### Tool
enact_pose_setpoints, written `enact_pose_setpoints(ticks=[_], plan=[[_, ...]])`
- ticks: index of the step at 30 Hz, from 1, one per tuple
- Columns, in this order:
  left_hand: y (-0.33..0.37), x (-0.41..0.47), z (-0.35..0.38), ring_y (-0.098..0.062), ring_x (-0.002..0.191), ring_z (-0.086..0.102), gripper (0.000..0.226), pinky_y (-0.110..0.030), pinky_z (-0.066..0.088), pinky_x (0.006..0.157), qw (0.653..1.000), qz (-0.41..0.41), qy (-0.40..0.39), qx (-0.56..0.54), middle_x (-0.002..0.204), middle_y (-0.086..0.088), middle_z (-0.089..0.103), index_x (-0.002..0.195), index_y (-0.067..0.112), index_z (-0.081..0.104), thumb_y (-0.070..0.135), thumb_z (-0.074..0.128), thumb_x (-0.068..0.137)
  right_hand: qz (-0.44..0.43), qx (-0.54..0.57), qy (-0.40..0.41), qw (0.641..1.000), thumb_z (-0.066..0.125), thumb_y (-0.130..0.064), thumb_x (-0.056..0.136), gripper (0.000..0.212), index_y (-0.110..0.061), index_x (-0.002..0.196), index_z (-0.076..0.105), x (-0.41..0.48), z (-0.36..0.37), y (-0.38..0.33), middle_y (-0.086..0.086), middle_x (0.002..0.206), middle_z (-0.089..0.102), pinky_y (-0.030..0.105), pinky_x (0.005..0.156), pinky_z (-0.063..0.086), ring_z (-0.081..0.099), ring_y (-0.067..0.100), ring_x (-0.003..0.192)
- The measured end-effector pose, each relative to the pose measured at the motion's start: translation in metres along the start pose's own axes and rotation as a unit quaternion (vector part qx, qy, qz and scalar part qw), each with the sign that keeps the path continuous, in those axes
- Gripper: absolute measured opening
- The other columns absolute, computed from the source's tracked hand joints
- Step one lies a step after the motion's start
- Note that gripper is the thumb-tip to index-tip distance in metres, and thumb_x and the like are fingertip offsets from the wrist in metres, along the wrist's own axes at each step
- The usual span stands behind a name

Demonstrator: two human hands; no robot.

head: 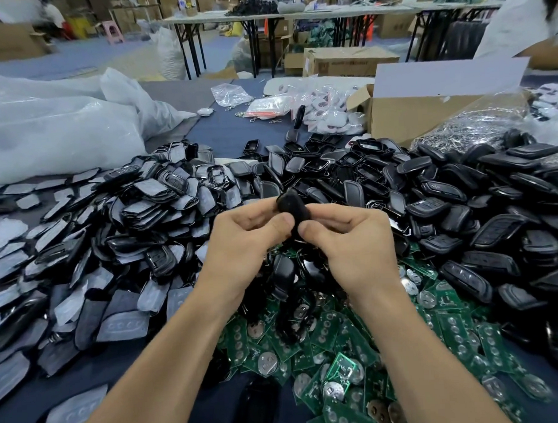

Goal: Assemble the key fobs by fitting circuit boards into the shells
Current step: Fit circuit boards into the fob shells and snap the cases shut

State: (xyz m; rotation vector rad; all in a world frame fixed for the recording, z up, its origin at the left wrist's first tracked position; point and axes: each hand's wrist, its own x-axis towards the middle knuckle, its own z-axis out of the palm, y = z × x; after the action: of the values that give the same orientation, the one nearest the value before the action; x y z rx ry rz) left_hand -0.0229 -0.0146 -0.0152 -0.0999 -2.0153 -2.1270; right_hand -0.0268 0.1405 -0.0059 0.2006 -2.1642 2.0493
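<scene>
Both of my hands hold one black key fob shell (293,208) above the table's middle. My left hand (244,241) grips it from the left, thumb pressed on its near face. My right hand (349,240) pinches it from the right, its thumb tip beside the left thumb. The fob's lower part is hidden behind my thumbs. Below my wrists lies a heap of green circuit boards (338,346) with round coin cells. Black shell halves (330,170) are piled behind my hands.
Grey rubber button pads and shell backs (112,237) cover the left. Closed black fobs (495,221) are heaped at the right. An open cardboard box (404,116), a bag of metal rings (478,122) and white plastic bags (53,131) stand behind. A person (525,18) sits far right.
</scene>
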Motion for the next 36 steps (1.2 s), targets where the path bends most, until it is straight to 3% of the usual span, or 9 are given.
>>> enact_pose_setpoints(ticks=[5, 8, 14, 21, 27, 29, 31, 34, 36], plan=[[0.002, -0.002, 0.011, -0.031, 0.110, 0.074, 0.037, -0.040, 0.060, 0.095, 0.990, -0.089, -0.007, -0.106, 0.113, -0.013, 0.079, 0.105, 0.014, 0.083, 0.039, 0.067, 0.083, 0.120, 0.132, -0.039, 0.983, 0.076, 0.003, 0.087, 0.027, -0.021, 0.081, 0.085, -0.002, 0.008, 0.000, -0.002, 0.070, 0.074, 0.017, 0.058, 0.050, 0.058, 0.005, 0.057], [0.006, -0.002, 0.016, -0.022, 0.088, 0.075, 0.038, -0.033, 0.061, 0.071, 0.982, -0.111, 0.024, -0.152, 0.112, -0.014, 0.079, 0.097, 0.013, 0.084, 0.042, 0.065, 0.083, 0.159, 0.181, -0.059, 0.969, 0.072, 0.006, 0.089, 0.024, -0.014, 0.082, 0.084, -0.003, 0.013, 0.002, 0.002, 0.068, 0.071, 0.018, 0.057, 0.050, 0.053, 0.010, 0.057], [0.006, -0.005, 0.013, -0.030, 0.084, 0.073, 0.038, -0.034, 0.060, 0.059, 0.985, -0.106, 0.071, -0.114, 0.102, -0.022, 0.078, 0.096, -0.001, 0.080, 0.029, 0.058, 0.103, 0.169, 0.177, -0.091, 0.965, 0.072, 0.006, 0.089, 0.016, -0.005, 0.095, 0.083, -0.004, 0.015, 0.009, 0.008, 0.078, 0.075, 0.022, 0.062, 0.055, 0.059, 0.012, 0.061], [0.006, -0.005, 0.015, -0.023, 0.092, 0.078, 0.040, -0.031, 0.064, 0.072, 0.992, -0.095, 0.059, -0.064, 0.099, -0.010, 0.081, 0.093, 0.015, 0.083, 0.044, 0.057, 0.100, 0.195, 0.116, -0.098, 0.969, 0.070, 0.005, 0.091, 0.017, 0.001, 0.105, 0.078, 0.004, 0.003, 0.005, 0.016, 0.083, 0.075, 0.026, 0.064, 0.061, 0.068, 0.015, 0.063], [0.010, -0.005, 0.010, -0.011, 0.099, 0.077, 0.045, -0.018, 0.059, 0.088, 0.994, -0.045, 0.087, -0.042, 0.099, 0.003, 0.082, 0.107, 0.024, 0.079, 0.057, 0.065, 0.081, 0.073, 0.402, 0.081, 0.909, 0.085, -0.013, 0.074, 0.053, -0.014, 0.125, 0.069, 0.026, -0.063, -0.007, 0.003, 0.123, 0.076, 0.029, 0.089, 0.061, 0.073, 0.020, 0.115], [0.010, -0.005, 0.009, -0.012, 0.098, 0.077, 0.023, -0.020, 0.060, 0.087, 0.994, -0.050, 0.094, -0.030, 0.097, 0.002, 0.082, 0.103, 0.026, 0.080, 0.042, 0.066, 0.095, 0.075, 0.247, 0.163, 0.952, 0.083, -0.003, 0.078, 0.048, -0.015, 0.123, 0.072, 0.030, -0.062, 0.001, 0.000, 0.113, 0.079, 0.030, 0.090, 0.061, 0.074, 0.015, 0.110], [0.007, -0.005, 0.007, -0.011, 0.096, 0.078, 0.017, -0.024, 0.059, 0.089, 0.994, -0.050, 0.101, -0.010, 0.096, 0.003, 0.082, 0.100, 0.027, 0.081, 0.031, 0.065, 0.101, 0.066, -0.057, 0.203, 0.975, 0.080, -0.004, 0.083, 0.043, -0.023, 0.122, 0.075, 0.027, -0.056, 0.007, -0.009, 0.110, 0.078, 0.030, 0.098, 0.058, 0.074, 0.004, 0.101], [0.005, -0.004, 0.005, -0.011, 0.093, 0.078, 0.017, -0.027, 0.057, 0.088, 0.993, -0.046, 0.106, 0.003, 0.093, 0.003, 0.082, 0.097, 0.028, 0.081, 0.026, 0.065, 0.102, 0.060, -0.391, 0.106, 0.912, 0.071, -0.019, 0.086, 0.039, -0.031, 0.123, 0.074, 0.021, -0.053, 0.012, -0.002, 0.110, 0.078, 0.037, 0.099, 0.055, 0.071, 0.018, 0.093], [0.004, -0.003, 0.004, -0.012, 0.092, 0.078, 0.017, -0.028, 0.057, 0.087, 0.993, -0.046, 0.108, 0.016, 0.092, 0.003, 0.082, 0.097, 0.027, 0.082, 0.026, 0.065, 0.102, 0.082, -0.497, 0.061, 0.862, 0.067, -0.018, 0.084, 0.043, -0.034, 0.124, 0.072, 0.020, -0.051, 0.011, 0.006, 0.100, 0.076, 0.043, 0.097, 0.054, 0.067, 0.030, 0.096]])
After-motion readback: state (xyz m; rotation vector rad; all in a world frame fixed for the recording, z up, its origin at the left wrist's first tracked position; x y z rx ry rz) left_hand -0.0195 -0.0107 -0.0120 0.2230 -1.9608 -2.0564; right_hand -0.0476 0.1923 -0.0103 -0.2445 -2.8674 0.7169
